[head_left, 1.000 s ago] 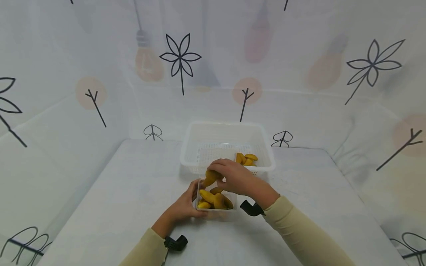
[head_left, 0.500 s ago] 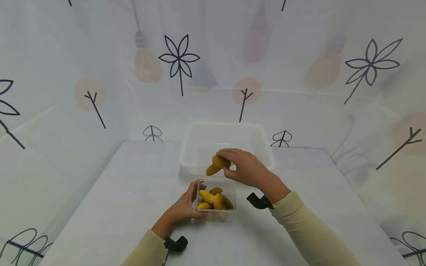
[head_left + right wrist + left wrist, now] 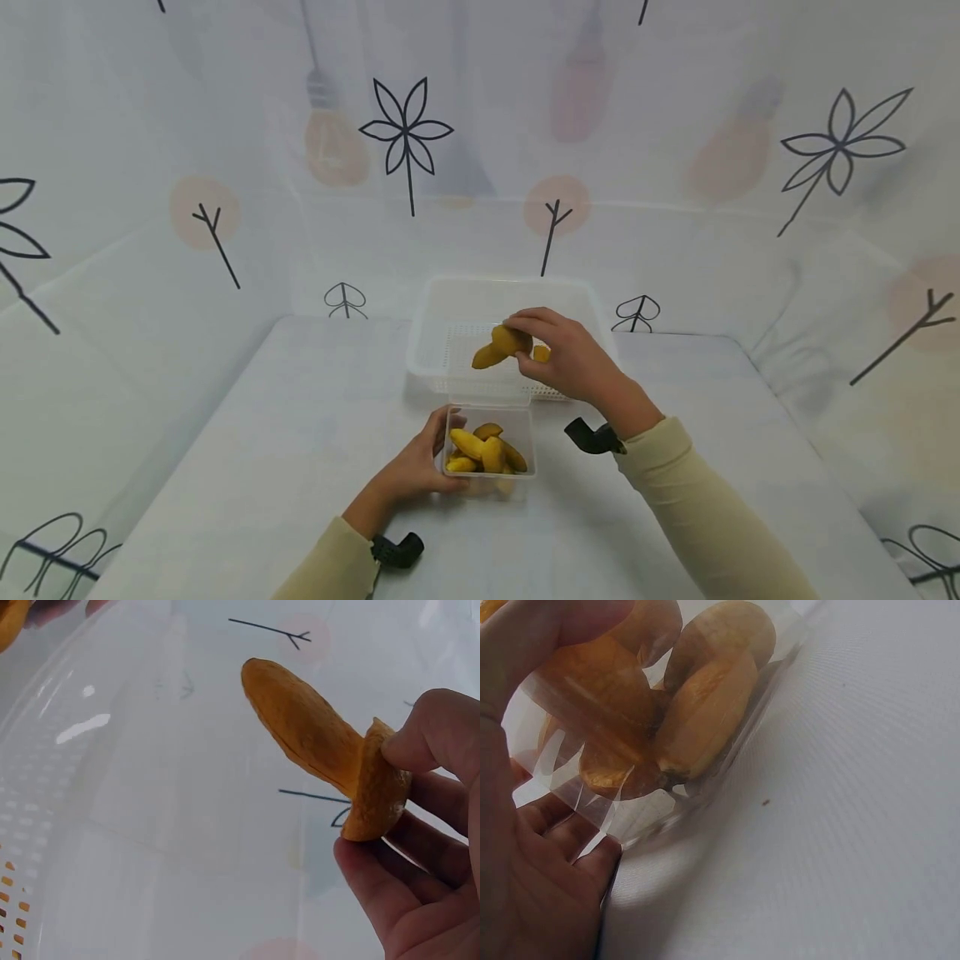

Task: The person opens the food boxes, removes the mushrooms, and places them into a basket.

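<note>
Right grip (image 3: 566,358): up in the air, thumb and fingers pinching a yellow mushroom (image 3: 501,346) by its cap (image 3: 379,787)!
Held mushroom: clear of the box, off towards 12 o'clock; from the person's head its stem (image 3: 304,724) aims at about 8 o'clock. It lines up with the basket, but whether it's right above, I can't tell.
Left grip (image 3: 416,462): curled round the clear box (image 3: 519,421) on its 9 o'clock side, thumb near, fingers far.
Clear box: sitting on the white counter (image 3: 345,400), a cluster of yellow mushrooms (image 3: 491,454) inside.
Basket (image 3: 442,325): white, perforated, just beyond the box at 12 o'clock; a bit of yellow (image 3: 542,353) peeps out at the right grip, mostly hidden.
Sleeves (image 3: 697,492): pale yellow, reaching in from 5 and 7 o'clock.
Backdrop (image 3: 487,242): pale, flower-printed, rising at 12 o'clock.
</note>
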### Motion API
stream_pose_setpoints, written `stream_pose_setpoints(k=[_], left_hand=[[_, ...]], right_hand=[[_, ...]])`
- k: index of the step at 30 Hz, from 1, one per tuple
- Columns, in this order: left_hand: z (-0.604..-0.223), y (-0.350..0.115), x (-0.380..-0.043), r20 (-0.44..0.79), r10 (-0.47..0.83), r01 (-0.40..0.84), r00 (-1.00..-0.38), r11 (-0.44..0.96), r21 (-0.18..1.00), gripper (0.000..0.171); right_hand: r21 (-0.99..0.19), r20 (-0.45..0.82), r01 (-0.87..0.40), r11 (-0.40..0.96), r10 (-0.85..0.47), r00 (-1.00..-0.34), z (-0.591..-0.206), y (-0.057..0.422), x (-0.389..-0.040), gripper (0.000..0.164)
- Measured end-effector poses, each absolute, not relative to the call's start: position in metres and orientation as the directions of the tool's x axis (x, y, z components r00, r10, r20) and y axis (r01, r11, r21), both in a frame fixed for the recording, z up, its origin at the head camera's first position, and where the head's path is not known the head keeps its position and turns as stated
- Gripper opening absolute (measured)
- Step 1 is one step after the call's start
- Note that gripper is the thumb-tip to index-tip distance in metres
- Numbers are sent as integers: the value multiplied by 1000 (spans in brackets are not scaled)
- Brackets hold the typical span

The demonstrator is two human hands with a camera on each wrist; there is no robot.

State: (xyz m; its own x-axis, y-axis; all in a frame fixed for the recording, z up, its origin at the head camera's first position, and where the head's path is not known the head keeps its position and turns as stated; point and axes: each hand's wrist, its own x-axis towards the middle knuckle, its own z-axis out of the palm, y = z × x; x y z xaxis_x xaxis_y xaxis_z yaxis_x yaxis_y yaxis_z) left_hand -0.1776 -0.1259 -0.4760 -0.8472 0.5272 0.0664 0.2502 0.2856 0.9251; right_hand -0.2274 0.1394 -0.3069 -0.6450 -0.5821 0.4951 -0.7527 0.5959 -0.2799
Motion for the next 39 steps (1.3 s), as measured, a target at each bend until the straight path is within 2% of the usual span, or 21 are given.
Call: stream_pose_setpoints(k=[5,22,30,39], left_hand=[[-479,-127,-179,80,522,262,-849,284,922,104],[-478,-126,-178,75,521,260,-850,292,920,106],[-478,-126,-178,74,521,265,-850,301,916,107],[-479,-125,-179,77,519,267,-851,302,915,107]], right_hand=[[-323,552,-755,570,-534,-640,-306,143,-237,42],[-468,502,-624,626,-393,-771,-311,157,-272,41],[-562,403,-535,631,-356,-843,-312,162,-287,43],[-681,254,-380,626,-285,-924,-313,166,-304,46]])
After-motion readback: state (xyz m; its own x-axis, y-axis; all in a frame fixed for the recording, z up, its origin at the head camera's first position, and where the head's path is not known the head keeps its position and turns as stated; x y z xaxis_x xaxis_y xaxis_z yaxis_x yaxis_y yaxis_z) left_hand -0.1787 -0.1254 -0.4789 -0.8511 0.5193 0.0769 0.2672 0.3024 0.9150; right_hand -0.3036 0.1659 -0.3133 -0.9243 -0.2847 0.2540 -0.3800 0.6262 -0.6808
